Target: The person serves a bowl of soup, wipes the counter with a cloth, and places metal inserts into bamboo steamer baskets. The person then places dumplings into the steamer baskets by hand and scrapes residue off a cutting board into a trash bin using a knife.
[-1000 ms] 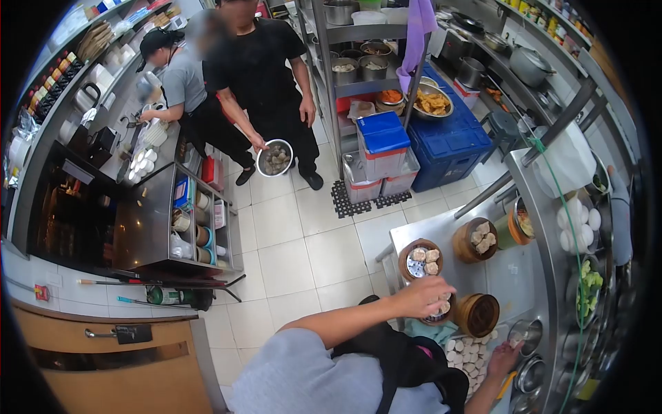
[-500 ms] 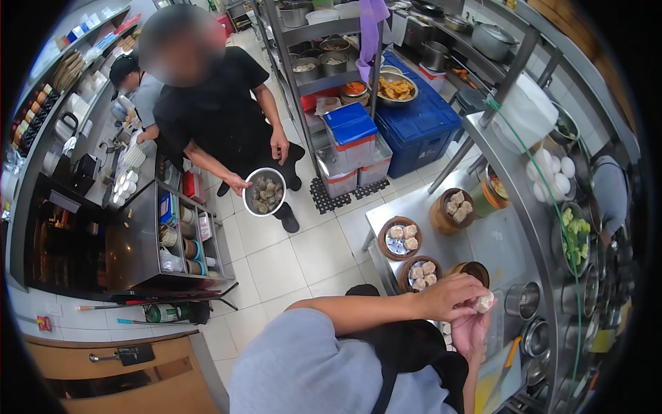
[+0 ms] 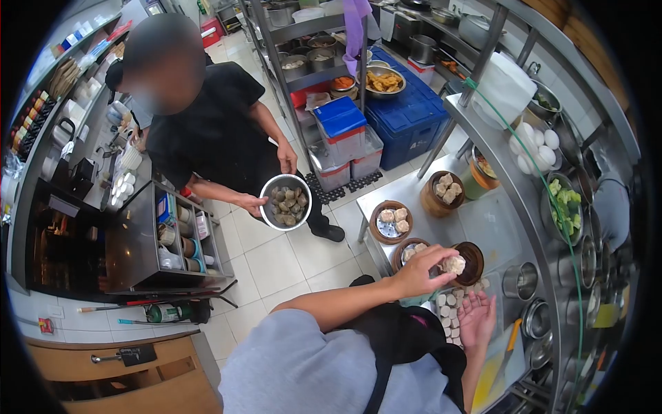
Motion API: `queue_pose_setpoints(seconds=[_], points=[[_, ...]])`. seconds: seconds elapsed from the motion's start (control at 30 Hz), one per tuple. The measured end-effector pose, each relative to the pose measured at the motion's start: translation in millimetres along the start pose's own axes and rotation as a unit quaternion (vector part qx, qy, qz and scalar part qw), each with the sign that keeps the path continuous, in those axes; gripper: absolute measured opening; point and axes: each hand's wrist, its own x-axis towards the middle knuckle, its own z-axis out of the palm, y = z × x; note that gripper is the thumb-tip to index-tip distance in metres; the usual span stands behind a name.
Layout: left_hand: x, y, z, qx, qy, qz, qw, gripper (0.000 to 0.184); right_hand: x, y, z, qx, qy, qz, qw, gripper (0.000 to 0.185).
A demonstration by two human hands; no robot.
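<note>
My left hand [image 3: 424,270] pinches a pale siu mai dumpling [image 3: 454,265] between thumb and fingers, at the near side of a bamboo steamer [image 3: 474,257] with a dark inside. My right hand [image 3: 477,319] is palm up with its fingers stretched out, holding nothing. Beside it, rows of similar dumplings [image 3: 449,312] lie on the bench. Past my left hand stand another steamer [image 3: 407,252], partly hidden by the hand, one with several dumplings [image 3: 390,222], and a taller one with dumplings [image 3: 443,193].
A co-worker [image 3: 214,124] across the floor holds a metal pot [image 3: 285,201] of clams. On the bench to my right are metal containers [image 3: 520,281] and an orange-handled tool [image 3: 512,338]. A steel shelf [image 3: 507,148] above bears eggs [image 3: 534,146] and a bowl of greens [image 3: 565,210].
My left hand has moved up and left with the dumpling, away from my right hand, which has opened out. The co-worker's pot has come closer, to the right.
</note>
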Motion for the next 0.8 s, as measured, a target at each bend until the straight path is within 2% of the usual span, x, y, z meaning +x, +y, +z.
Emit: queue_pose_setpoints(seconds=[0.13, 0.5, 0.57, 0.6, 0.73, 0.8], points=[[-2.7, 1.6, -0.7, -0.010, 0.002, -0.032, 0.999, 0.046, -3.6, -5.3, -17.5, 0.017, 0.020, -0.014, 1.000, 0.036], [-7.9, -10.4, 16.9, -0.022, -0.022, -0.014, 0.999, 0.044, -13.0, -9.7, -41.3, 0.042, 0.023, -0.032, 0.998, 0.032], [-11.4, -17.7, 19.5, -0.010, -0.023, -0.035, 0.999, 0.046, -15.0, -10.9, -49.5, 0.059, 0.042, -0.041, 0.997, 0.032], [-13.7, -17.0, 17.3, -0.043, -0.049, -0.099, 0.993, 0.045, -17.4, -10.0, -51.7, 0.065, 0.054, -0.050, 0.995, 0.032], [-38.8, -90.0, 19.9, 0.067, -0.015, -0.085, 0.994, 0.045, -36.9, -21.3, -71.9, 0.095, 0.104, -0.105, 0.984, 0.031], [-45.6, -107.9, -0.4, 0.135, -0.038, -0.195, 0.971, 0.043, -51.6, -25.4, -86.5, 0.109, 0.125, -0.111, 0.980, 0.030]])
